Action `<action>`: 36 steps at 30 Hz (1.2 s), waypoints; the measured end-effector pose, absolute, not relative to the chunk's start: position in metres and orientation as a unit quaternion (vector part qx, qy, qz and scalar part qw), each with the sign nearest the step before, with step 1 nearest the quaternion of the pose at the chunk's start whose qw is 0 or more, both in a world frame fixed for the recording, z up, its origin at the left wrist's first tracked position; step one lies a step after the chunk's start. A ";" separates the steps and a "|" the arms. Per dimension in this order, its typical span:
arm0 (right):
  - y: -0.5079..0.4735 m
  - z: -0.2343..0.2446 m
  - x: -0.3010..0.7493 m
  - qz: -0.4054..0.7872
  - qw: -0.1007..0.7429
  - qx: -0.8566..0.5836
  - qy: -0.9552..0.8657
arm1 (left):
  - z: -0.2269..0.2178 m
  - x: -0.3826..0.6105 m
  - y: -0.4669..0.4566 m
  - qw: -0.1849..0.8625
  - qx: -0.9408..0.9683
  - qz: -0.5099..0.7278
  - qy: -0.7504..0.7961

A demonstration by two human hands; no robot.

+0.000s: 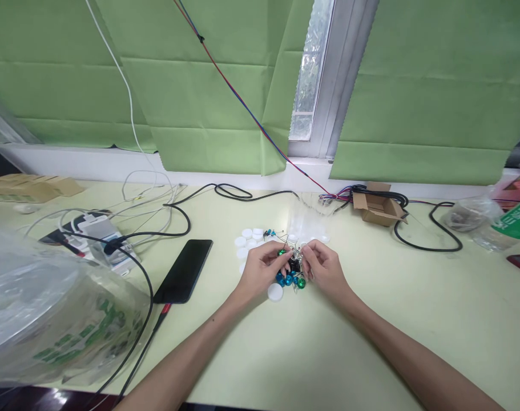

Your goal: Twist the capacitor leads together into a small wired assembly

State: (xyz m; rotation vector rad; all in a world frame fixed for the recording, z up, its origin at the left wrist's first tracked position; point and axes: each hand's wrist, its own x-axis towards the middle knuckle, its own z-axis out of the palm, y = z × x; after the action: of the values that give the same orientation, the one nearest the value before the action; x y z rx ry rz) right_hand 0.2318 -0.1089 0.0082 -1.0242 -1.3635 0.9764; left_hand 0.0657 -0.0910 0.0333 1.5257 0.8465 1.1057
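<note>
My left hand (266,262) is closed in a pinch on a small shiny green ball (281,252), which shows at its fingertips. My right hand (323,264) faces it a little way off, thumb and finger pressed together at a thin silvery wire, too fine to make out fully. Below the fingers lies a small pile of shiny blue balls (288,279), another green ball (301,283) and dark and wiry bits, partly hidden by the hands. White round discs (241,242) lie behind and beside my left hand, with one white disc (275,292) nearer me.
Left of the hands lies a black phone (183,271) on a cable. A power strip (108,242) with tangled cords and a large clear plastic bag (63,319) fill the far left. An open cardboard box (378,208) and a green-labelled bottle (506,225) stand to the right.
</note>
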 end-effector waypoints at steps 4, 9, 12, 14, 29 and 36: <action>-0.109 0.008 0.232 0.394 0.558 -0.439 -0.584 | 0.034 0.066 -0.091 0.527 0.624 0.459 0.350; -0.110 0.006 0.233 0.364 0.549 -0.441 -0.609 | 0.034 0.066 -0.090 0.537 0.612 0.462 0.352; -0.111 0.006 0.233 0.350 0.546 -0.445 -0.617 | 0.035 0.066 -0.091 0.541 0.611 0.459 0.351; -0.112 0.007 0.233 0.343 0.543 -0.449 -0.621 | 0.035 0.066 -0.092 0.542 0.613 0.456 0.350; -0.110 0.006 0.228 0.450 0.572 -0.407 -0.553 | 0.031 0.065 -0.089 0.526 0.636 0.443 0.350; -0.109 0.007 0.227 0.531 0.570 -0.390 -0.491 | 0.029 0.065 -0.089 0.525 0.642 0.436 0.351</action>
State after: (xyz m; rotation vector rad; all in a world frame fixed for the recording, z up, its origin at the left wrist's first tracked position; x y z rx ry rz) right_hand 0.2267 -0.1089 0.0073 -0.9151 -1.1514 1.2470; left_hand 0.0647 -0.0892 0.0286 1.5355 0.8396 1.0427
